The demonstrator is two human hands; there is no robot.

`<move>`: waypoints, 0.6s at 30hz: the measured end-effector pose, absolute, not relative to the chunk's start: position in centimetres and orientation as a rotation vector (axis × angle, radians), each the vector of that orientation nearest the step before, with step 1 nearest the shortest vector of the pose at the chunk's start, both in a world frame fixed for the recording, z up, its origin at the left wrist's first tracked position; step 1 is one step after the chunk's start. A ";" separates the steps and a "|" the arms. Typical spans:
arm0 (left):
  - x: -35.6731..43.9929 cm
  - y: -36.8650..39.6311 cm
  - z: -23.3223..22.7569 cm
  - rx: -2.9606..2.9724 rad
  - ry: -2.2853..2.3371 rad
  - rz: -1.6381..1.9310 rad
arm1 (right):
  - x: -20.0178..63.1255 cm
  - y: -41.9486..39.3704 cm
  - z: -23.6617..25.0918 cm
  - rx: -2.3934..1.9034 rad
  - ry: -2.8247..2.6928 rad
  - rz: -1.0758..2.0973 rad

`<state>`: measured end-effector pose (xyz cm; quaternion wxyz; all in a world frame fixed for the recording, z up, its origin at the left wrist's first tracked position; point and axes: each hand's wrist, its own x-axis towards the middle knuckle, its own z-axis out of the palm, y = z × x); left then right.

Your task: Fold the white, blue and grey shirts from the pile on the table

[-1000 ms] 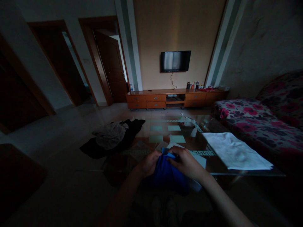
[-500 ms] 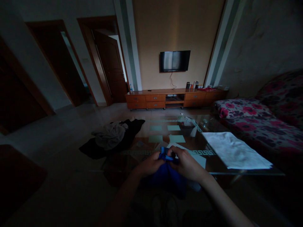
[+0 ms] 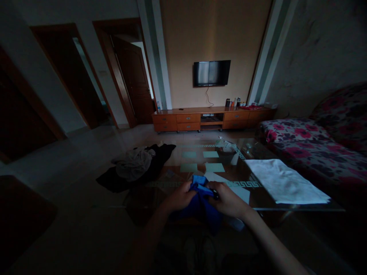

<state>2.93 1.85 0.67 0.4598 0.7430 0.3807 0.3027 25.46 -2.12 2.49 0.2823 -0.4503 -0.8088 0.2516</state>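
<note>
At the near edge of the table [image 3: 252,184], we pinch blue cloth [image 3: 200,208] in the closed fingers of our left hand [image 3: 182,197] and right hand [image 3: 226,196], apparently working its bunched top; the next move seems to call for two firm grips.

The bench [image 3: 233,168] has a glass top, bordered by a pale Greek-key band [image 3: 249,184] and marked near its middle with four pale rectangles [image 3: 215,167]. At its right side, a white cloth [image 3: 283,181] lies flat and folded, close to the near edge. At its left side, a black cloth [image 3: 162,158] lies spread, bearing a crumpled grey cloth [image 3: 136,164]. Whether the pale sheets [image 3: 242,194] lie on or under the glass cannot be determined.
</note>
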 end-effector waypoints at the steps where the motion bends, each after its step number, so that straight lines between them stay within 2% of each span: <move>1: 2.8 1.8 0.8 1.830 0.933 0.733 | 25.6 -2.2 2.7 -1.194 -2.172 0.701; 8: 1.7 2.3 0.6 1.807 1.007 0.702 | 25.8 -2.8 4.0 -1.183 -2.154 0.755; 18: 0.9 1.8 2.5 1.731 1.061 0.665 | 27.0 -2.0 2.1 -1.289 -2.165 0.838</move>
